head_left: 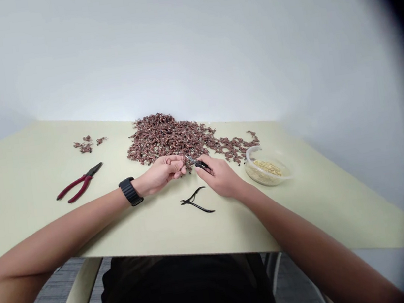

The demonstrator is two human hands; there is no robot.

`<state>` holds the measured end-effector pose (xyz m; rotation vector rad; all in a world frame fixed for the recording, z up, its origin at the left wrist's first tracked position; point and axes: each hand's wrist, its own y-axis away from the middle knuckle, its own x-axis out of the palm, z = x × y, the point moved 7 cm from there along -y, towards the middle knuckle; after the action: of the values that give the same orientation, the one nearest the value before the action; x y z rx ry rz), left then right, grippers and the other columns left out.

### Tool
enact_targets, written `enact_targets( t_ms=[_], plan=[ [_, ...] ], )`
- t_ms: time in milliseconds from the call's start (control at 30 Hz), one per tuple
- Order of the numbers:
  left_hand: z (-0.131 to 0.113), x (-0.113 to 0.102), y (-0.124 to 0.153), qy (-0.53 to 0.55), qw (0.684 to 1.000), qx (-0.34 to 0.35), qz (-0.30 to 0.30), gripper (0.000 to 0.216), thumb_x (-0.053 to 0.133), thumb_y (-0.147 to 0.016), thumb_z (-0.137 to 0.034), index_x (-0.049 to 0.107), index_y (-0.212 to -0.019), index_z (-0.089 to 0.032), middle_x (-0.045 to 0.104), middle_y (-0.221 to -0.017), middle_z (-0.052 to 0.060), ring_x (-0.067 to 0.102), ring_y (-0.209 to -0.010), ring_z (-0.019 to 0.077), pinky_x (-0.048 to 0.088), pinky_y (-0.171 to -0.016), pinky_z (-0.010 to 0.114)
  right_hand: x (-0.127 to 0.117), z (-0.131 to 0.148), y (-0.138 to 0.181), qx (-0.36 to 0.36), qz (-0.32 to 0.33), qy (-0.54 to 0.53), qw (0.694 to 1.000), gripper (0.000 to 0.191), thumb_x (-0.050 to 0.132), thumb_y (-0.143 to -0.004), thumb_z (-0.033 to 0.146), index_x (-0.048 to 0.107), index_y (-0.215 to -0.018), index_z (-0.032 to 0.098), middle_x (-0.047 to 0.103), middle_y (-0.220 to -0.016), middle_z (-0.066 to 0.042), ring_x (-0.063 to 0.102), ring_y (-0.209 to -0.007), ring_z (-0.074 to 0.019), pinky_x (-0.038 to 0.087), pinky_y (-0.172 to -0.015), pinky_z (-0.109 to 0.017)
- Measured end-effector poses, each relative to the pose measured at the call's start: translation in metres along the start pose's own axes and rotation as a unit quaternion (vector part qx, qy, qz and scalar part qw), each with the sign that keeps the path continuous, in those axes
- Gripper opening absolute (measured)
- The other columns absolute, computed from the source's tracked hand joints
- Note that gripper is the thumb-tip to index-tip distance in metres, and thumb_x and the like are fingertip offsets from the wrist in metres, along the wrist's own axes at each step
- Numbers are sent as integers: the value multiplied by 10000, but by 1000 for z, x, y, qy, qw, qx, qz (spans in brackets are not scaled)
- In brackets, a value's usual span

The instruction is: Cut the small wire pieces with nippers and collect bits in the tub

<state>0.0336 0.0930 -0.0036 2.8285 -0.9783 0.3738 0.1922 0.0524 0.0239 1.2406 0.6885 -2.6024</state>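
Observation:
My right hand (222, 174) is wrapped round small black-handled pliers (203, 165), their metal tip pointing left at my left fingertips. My left hand (164, 171) is closed in a pinch just beside that tip. Whatever sits between its fingers is too small to make out. Right behind both hands rises a large heap of small reddish-brown pieces (166, 136) with thin wire-like ends. Black cuticle nippers (196, 202) lie with handles spread on the table, in front of my hands.
Red-handled pliers (81, 183) lie at the left of the pale yellow table (134, 235). Several loose brown pieces (86, 148) rest behind them. A clear round tub (261, 178) holding small gold-coloured bits stands to the right. A white wall (172, 41) borders the table's back.

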Motion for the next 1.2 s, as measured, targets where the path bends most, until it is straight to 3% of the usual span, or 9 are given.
enact_targets(
  t_ms=[233,367,433,567,633,700,867,1000,1200],
  plan=[
    [0,0,-1,-24,1000,12,-2,227,707,-778,-160,596,-974,-134,654,-790,33,467,-587,56,362,-581,191,-3,2,-1,1,3,-12,1000,264,474,-1009,429,547,-910,195,505,-716,1,439,-662,-144,299,-660,-280],
    [-5,1,1,-144,987,64,-25,166,621,-889,-245,556,-1005,-146,654,-746,35,485,-577,81,393,-585,212,5,0,-1,55,17,-138,989,302,515,-972,456,536,-842,185,502,-747,-11,416,-666,-130,300,-613,-257],
    [-13,-3,3,-271,955,111,-56,192,566,-907,-203,544,-1093,-160,676,-756,36,554,-620,111,431,-632,236,16,-6,0,138,61,-285,946,319,530,-945,493,528,-855,188,435,-730,1,321,-592,-105,234,-521,-229],
    [-29,-8,9,-566,793,211,-80,464,477,-839,-31,535,-1271,-191,727,-958,78,668,-861,183,442,-729,276,37,-1,9,270,205,-547,765,367,541,-899,550,525,-925,184,311,-706,26,112,-546,-85,59,-436,-205],
    [-32,-9,9,-627,742,230,-64,515,451,-824,-6,538,-1297,-191,724,-1042,101,672,-937,203,439,-738,285,38,4,12,283,252,-583,718,383,537,-888,554,528,-925,173,301,-702,23,107,-552,-88,43,-427,-204],
    [-34,-10,9,-609,757,227,-63,505,471,-820,-14,540,-1287,-192,731,-1027,91,677,-925,192,448,-751,281,36,1,10,276,239,-555,748,395,505,-902,569,530,-928,176,311,-699,19,122,-549,-92,60,-428,-209],
    [-21,-7,1,-296,949,108,-19,205,554,-882,-194,532,-1085,-175,696,-765,30,561,-620,109,430,-635,231,2,-3,-2,98,-8,-184,978,324,536,-947,502,542,-893,182,465,-727,-4,367,-617,-114,269,-549,-242],
    [-9,-3,-2,-114,993,35,13,205,643,-798,-206,549,-972,-153,649,-723,16,453,-550,67,326,-545,199,-3,5,0,-4,-31,-3,1000,267,514,-980,441,552,-931,181,486,-703,5,439,-645,-133,298,-634,-272],
    [-7,-3,-1,-92,995,15,28,209,658,-740,-155,582,-934,-142,633,-735,17,456,-560,61,287,-534,205,-3,4,-1,-43,-12,53,998,251,493,-994,416,570,-993,178,532,-774,-17,472,-699,-155,296,-661,-274]
  ],
)
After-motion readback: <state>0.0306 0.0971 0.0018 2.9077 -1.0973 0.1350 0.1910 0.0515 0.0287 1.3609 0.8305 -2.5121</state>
